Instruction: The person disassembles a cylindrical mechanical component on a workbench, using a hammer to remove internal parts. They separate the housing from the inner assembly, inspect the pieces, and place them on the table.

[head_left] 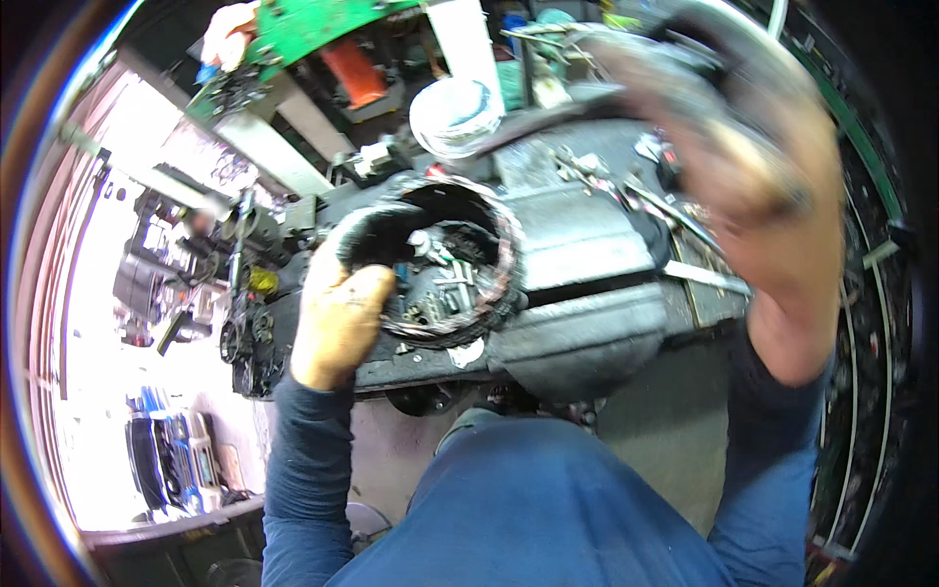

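Note:
A round coil of dark copper wire [501, 256] lies on the greasy grey workbench [587, 245], with small metal parts inside its ring. My left hand [337, 313], its fingers blackened, grips the coil's left side. My right hand [773, 196] is raised above the bench's right part and is blurred. It is closed around a dark long tool [553, 115] that reaches left toward the coil's far side; what kind of tool it is cannot be told.
A white round tub [455, 115], a green board [303, 24] and an orange block [354, 70] sit behind the coil. Loose tools and screws [665, 205] lie on the bench's right. My blue-clad legs [548, 509] are below the bench edge.

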The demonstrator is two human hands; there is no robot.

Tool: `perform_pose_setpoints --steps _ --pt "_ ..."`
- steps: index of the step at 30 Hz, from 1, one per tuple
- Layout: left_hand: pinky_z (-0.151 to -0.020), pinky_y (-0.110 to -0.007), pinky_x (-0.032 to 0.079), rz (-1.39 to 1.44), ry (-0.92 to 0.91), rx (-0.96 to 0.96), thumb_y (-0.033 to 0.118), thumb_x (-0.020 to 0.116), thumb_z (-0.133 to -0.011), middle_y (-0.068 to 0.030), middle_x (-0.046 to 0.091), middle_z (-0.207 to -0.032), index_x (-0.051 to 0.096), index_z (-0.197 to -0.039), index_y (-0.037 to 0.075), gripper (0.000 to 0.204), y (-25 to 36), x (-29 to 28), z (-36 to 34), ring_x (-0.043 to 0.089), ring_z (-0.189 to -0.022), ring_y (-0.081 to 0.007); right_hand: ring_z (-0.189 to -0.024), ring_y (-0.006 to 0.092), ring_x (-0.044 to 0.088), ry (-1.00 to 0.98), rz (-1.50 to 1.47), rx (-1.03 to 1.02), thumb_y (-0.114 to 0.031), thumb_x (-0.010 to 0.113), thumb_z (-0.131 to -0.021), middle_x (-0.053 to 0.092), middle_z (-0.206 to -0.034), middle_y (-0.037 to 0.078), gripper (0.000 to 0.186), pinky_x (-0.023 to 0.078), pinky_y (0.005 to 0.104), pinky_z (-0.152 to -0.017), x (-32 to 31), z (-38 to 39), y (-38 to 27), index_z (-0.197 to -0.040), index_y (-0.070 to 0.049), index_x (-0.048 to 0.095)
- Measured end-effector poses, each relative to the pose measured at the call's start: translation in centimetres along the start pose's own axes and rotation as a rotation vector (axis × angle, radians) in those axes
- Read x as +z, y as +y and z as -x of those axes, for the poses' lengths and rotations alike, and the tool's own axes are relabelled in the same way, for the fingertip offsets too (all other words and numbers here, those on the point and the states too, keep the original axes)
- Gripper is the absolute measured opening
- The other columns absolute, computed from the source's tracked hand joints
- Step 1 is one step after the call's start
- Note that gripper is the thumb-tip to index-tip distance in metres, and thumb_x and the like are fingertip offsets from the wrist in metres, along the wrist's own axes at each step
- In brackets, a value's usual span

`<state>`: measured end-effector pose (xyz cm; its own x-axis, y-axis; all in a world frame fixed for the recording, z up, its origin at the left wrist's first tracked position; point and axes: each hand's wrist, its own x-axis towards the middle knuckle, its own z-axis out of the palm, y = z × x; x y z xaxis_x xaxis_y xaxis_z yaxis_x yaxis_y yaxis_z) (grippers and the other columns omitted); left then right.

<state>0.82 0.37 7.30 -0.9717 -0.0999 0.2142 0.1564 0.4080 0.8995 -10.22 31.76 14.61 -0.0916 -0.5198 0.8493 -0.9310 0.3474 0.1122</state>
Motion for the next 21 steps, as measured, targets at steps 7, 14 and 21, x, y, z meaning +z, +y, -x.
perform_pose_setpoints --steps 7,14,21 --pt "-0.109 -0.039 0.046 -0.116 -0.007 0.242 0.002 0.049 -0.076 -0.0198 0.067 -0.120 0.065 -0.121 -0.005 0.049 -1.3 -0.6 -0.4 0.064 -0.115 -0.0312 -0.067 0.0044 0.053 0.402 -0.400 1.235 -0.011 0.064 -0.103 0.063 -0.093 0.001 0.020 0.042 0.0202 -0.056 1.1 13.2 -2.9 -0.122 -0.004 0.062" --pt "-0.112 -0.038 0.042 0.077 0.009 0.159 -0.002 0.048 -0.077 -0.0191 0.064 -0.129 0.064 -0.127 -0.004 0.052 -2.5 -0.1 0.1 0.060 -0.122 -0.0298 -0.058 0.0081 0.051 0.524 -0.608 1.450 -0.019 0.066 -0.103 0.061 -0.076 0.003 0.022 0.039 0.0236 -0.049 2.4 18.5 -5.7 -0.114 -0.001 0.066" --pt "-0.106 -0.036 0.046 0.361 0.012 0.004 -0.003 0.048 -0.084 -0.0165 0.064 -0.127 0.063 -0.128 -0.005 0.046 -2.3 0.0 0.8 0.061 -0.116 -0.0248 -0.069 0.0065 0.058 0.307 -0.322 1.417 -0.012 0.066 -0.100 0.066 -0.083 0.001 0.015 0.043 0.0216 -0.056 2.6 17.2 -5.4 -0.110 -0.001 0.070"
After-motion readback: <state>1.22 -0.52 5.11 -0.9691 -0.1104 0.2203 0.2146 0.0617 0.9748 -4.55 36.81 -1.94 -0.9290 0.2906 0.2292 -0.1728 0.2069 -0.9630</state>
